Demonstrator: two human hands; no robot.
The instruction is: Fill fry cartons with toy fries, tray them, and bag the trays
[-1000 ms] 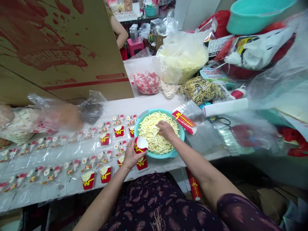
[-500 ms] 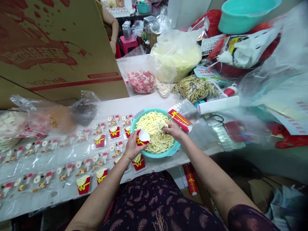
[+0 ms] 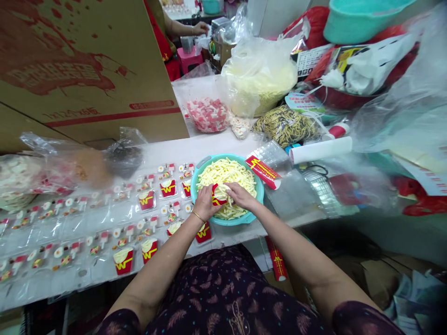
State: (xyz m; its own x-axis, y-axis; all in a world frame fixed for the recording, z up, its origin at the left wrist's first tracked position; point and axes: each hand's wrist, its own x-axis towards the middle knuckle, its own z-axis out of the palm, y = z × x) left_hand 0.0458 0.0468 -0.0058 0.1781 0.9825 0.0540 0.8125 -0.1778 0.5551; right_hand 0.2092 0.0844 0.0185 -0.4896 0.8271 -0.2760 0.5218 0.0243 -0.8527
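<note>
A small red-and-yellow fries carton [image 3: 218,202] is in my left hand [image 3: 204,204], its fingers closed round the side. Pale sticks shaped like french fries fill the carton's mouth. There my right hand [image 3: 241,195] pinches some of these fries, thumb and fingers together at the opening. Both hands are over a turquoise basin [image 3: 260,191] heaped with the same loose fries [image 3: 228,170]. Right of the basin lies a stack of flat red cartons [image 3: 262,172]. Left of it, filled cartons [image 3: 124,260] rest in clear plastic trays.
Rows of clear trays with miniature foods [image 3: 66,256] cover the table's left. A large cardboard box [image 3: 87,70] stands behind them. At the back are bags of pink-and-white pieces [image 3: 207,115], pale fries [image 3: 258,88] and dark-yellow strands [image 3: 284,125]. Another person's arm [image 3: 183,29] shows beyond.
My right hand has come from the heap of fries to the carton's mouth with fries. My left hand has turned the carton, which now shows fries inside. The other person's arm has reached right.
</note>
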